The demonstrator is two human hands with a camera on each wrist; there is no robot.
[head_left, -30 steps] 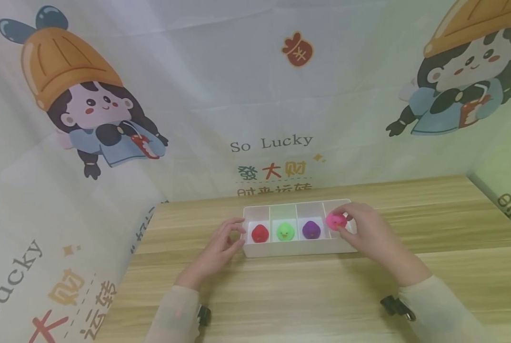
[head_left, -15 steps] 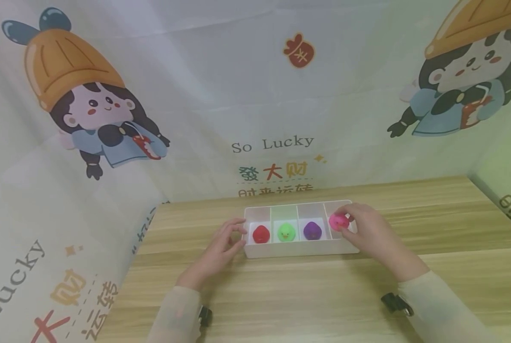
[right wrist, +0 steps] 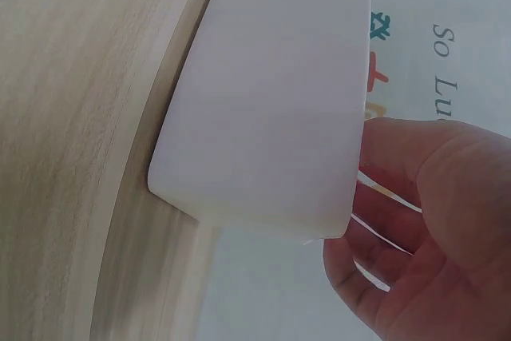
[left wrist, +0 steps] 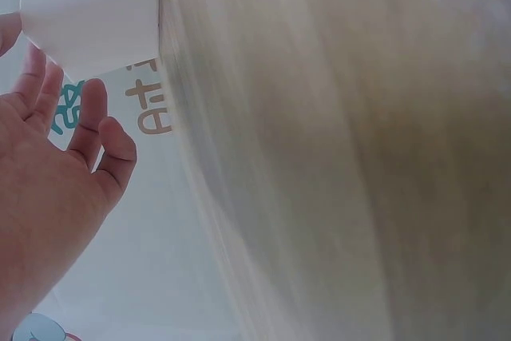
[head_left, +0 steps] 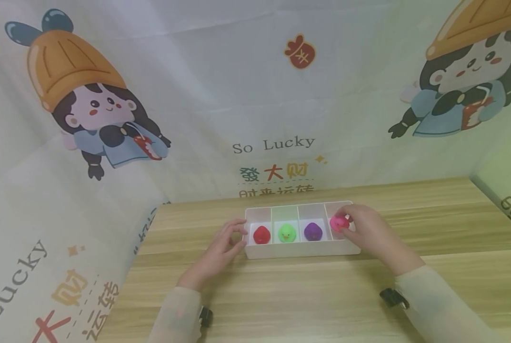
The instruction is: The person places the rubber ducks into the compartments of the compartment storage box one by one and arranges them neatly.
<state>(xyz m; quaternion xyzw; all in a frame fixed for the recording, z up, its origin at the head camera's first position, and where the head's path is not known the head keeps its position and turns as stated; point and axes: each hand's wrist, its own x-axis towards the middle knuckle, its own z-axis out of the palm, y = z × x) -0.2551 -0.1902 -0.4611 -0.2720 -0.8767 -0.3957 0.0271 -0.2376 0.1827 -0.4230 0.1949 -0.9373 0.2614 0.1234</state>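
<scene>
A white box point(head_left: 302, 249) with a row of compartments sits on the table. My right hand point(head_left: 365, 228) pinches a pink toy duck point(head_left: 339, 223) at the right-end compartment, fingers partly over it. In the other compartments are a red toy duck point(head_left: 262, 235), a green toy duck point(head_left: 287, 233) and a purple toy duck point(head_left: 313, 232). At the box's left end is my left hand point(head_left: 224, 247), its loosely bent fingertips right at the rim. The right wrist view shows the right hand point(right wrist: 451, 213) at the box's edge, the duck hidden behind the wall.
The wooden table point(head_left: 298, 295) extends around the box on all sides. Behind it hangs a pale printed cloth point(head_left: 221, 71) with cartoon figures and lettering, which also runs along the left and right sides.
The pink duck, in my right hand, has gone slightly lower and to the right into the end compartment. My left hand stays at the box's left end.
</scene>
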